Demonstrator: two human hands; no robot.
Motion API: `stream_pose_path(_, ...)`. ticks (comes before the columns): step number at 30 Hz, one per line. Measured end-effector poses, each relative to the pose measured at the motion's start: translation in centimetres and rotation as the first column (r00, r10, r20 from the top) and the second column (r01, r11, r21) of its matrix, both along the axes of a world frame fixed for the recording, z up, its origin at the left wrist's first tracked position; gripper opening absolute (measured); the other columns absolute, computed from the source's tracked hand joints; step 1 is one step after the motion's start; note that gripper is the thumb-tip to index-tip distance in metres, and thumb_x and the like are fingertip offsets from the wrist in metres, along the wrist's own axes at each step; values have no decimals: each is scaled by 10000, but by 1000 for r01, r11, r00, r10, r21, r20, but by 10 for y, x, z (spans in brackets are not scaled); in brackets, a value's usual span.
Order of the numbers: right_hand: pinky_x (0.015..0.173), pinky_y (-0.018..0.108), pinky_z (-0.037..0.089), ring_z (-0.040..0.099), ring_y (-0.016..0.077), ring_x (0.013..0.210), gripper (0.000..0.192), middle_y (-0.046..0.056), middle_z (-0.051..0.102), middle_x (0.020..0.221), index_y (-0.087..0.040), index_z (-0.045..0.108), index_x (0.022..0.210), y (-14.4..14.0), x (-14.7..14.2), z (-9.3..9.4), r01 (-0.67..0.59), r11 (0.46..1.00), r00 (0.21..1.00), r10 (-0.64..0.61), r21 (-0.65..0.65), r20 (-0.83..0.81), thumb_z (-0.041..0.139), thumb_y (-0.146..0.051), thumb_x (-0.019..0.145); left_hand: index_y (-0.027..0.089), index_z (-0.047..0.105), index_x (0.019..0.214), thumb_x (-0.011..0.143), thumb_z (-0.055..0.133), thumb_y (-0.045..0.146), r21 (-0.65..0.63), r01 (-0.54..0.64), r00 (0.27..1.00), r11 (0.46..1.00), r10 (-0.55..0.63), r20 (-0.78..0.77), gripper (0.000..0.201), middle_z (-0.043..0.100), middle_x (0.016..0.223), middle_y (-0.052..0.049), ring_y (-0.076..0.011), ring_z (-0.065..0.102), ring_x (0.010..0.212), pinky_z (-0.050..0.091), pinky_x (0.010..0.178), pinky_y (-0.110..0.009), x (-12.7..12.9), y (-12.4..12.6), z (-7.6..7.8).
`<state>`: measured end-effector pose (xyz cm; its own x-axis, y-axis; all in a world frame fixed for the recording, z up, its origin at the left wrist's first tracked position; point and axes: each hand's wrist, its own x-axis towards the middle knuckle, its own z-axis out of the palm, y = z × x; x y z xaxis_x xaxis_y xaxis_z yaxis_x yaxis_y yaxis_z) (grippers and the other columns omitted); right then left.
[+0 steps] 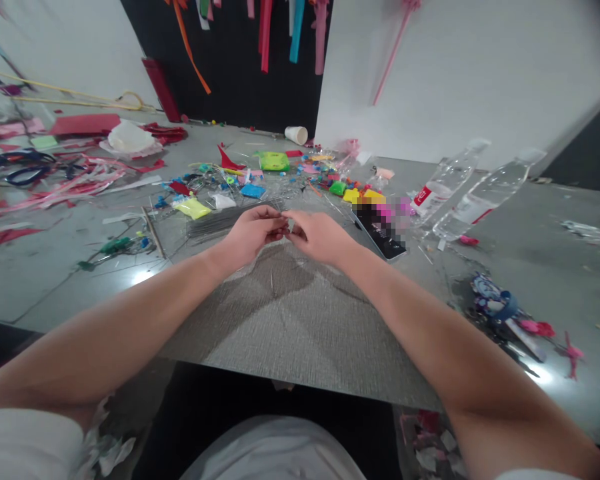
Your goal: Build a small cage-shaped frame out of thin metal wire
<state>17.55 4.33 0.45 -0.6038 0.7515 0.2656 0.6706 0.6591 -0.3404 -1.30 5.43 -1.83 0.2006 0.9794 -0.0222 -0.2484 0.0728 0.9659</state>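
Above the middle of the grey table, my left hand and my right hand meet at the fingertips. Both hands are closed in a pinch, thumbs against fingers. Whatever sits between the fingertips is too small or hidden to make out. Just left of and behind my left hand lies a bundle of thin dark wires. A phone with a dark screen lies to the right of my right hand, partly blurred out.
Beyond the hands are a blue packet, a yellow packet, a bright green packet and small colourful bits. Two clear plastic bottles stand at right. Pink and red strips and scissors lie at left.
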Motion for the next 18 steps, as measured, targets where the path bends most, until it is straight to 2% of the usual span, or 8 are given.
stream_pose_path(4,715,319,426,671,220,785,583,43,753,865,-164,416,1474,-5,1,1,-101,991,995,98,-91,-34,606,-270,934,157,665,811,725,820,204,39,46,998,998,-44,-38,184,665,784,-22,-148,650,729,531,733,-312,-1,1,-2)
stream_pose_path(6,688,307,417,647,199,733,577,8,727,807,-187,395,1441,-6,3,3,-138,979,988,124,-154,-92,628,-316,929,155,677,837,722,841,240,48,75,995,996,-72,-63,217,673,816,-26,-159,661,758,534,746,-322,-1,1,-2)
stream_pose_path(8,675,303,415,626,182,695,488,-13,704,769,-205,425,1366,-3,6,5,-115,974,983,83,-193,-165,618,-359,945,156,688,856,712,855,254,48,102,991,994,-97,-89,241,675,830,-20,-150,655,757,526,745,-316,-1,0,-1)
stream_pose_path(12,691,304,456,621,155,707,216,-1,690,804,-215,547,1092,9,11,5,27,967,918,-125,-254,-376,632,-331,931,155,710,855,736,849,278,78,218,958,973,-198,-208,221,660,784,-2,-114,616,709,495,723,-285,-2,-1,-2)
stream_pose_path(14,673,298,479,620,150,720,163,13,680,827,-204,586,981,14,13,5,19,941,876,-179,-338,-448,681,-303,893,158,714,848,766,838,314,96,273,936,957,-241,-255,215,662,770,-5,-118,622,718,491,725,-285,-2,-2,-3)
stream_pose_path(18,574,280,478,573,129,643,116,7,647,768,-188,630,865,14,13,11,-76,868,857,-195,-491,-478,703,-277,880,158,719,841,788,829,345,92,315,915,945,-276,-295,224,682,768,-18,-124,630,724,489,729,-287,-3,-2,-5)
